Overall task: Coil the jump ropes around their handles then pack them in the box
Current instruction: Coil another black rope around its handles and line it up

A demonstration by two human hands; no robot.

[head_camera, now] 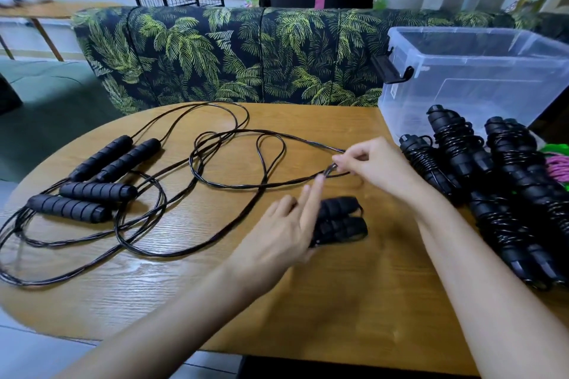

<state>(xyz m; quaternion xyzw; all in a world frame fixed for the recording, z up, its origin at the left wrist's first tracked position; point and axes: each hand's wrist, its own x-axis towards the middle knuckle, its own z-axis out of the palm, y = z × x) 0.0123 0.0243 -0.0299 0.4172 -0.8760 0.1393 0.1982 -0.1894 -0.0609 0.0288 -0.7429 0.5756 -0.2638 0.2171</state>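
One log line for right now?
step: coiling | left grip rests on handles | right grip pinches rope | coiled ropes beside box | two loose ropes

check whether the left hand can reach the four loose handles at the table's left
Probably yes: the left hand lies open, and only bare table and slack rope lie between it and the handles.
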